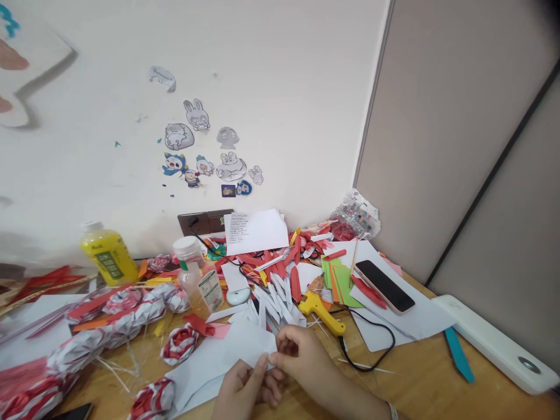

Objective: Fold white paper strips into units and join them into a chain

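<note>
Low in the head view, both hands meet over white paper at the table's front. My left hand (249, 385) has its thumb and fingers pinched at the right end of a white paper piece (249, 344). My right hand (301, 356) pinches the same end from the right, its fingertips touching those of my left hand. White paper sheets (196, 373) lie beneath and left of the hands. A red and white paper rosette (179, 344) sits left of them. Folded white paper strips (271, 300) are heaped just behind.
A yellow glue gun (321, 312) with a black cord lies right of the strips. Farther right are a phone (385, 286), a teal cutter (459, 356) and a long white device (494, 344). A clear jar (199, 280) and yellow bottle (105, 254) stand behind, left.
</note>
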Tool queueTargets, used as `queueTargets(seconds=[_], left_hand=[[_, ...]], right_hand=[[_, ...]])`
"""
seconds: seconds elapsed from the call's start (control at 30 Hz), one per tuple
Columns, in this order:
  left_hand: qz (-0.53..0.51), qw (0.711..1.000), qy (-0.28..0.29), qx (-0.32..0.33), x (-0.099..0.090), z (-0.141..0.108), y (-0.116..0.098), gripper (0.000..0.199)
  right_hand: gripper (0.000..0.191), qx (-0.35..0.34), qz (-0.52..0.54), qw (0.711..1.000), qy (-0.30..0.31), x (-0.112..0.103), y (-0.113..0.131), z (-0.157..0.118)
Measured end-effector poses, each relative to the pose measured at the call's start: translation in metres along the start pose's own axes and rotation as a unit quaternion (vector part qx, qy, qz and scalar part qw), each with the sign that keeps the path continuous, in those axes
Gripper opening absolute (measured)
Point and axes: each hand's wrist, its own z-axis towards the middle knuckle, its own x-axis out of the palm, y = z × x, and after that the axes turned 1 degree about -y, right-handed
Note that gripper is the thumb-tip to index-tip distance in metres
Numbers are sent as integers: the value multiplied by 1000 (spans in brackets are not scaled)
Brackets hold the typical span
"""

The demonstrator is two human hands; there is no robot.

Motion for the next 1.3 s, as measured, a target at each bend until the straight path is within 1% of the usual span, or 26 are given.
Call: queueTargets(seconds=[0.07,0.17,0.27,0.43,0.53,0.63,0.7,0.83,1.03,1.2,1.3], left_hand=[[-11,1000,4,5,0,0,-1,37],[-18,1000,24,8,0,1,-1,37],[-17,1000,24,2,0,1,1,39],[-4,1000,-14,-17,1,-1,0,38],[39,998,-35,-23,1,-2,-3,40],[109,993,-47,-4,2,-3,-7,44],[147,987,-66,14,3,-5,-8,46],[184,977,-105,41,7,-9,-9,46],[185,977,-101,46,8,-9,-11,44],[194,978,-70,41,5,-4,-11,47],[194,977,-80,40,7,-6,-12,47]], right_hand=[[5,-1,3,1000,3,-1,2,-1],[7,-1,10,1000,10,-1,5,-3],[7,-2,16,1000,15,0,6,-4],[9,-8,36,999,31,0,2,-3],[7,-15,50,998,36,-1,0,-1],[5,-20,66,996,47,-3,1,0],[6,-20,76,995,56,-3,1,0],[7,-13,93,994,58,-3,2,0],[5,0,93,995,42,-2,2,0],[6,13,100,994,32,-1,3,-1],[6,16,92,995,25,-1,3,-1]])
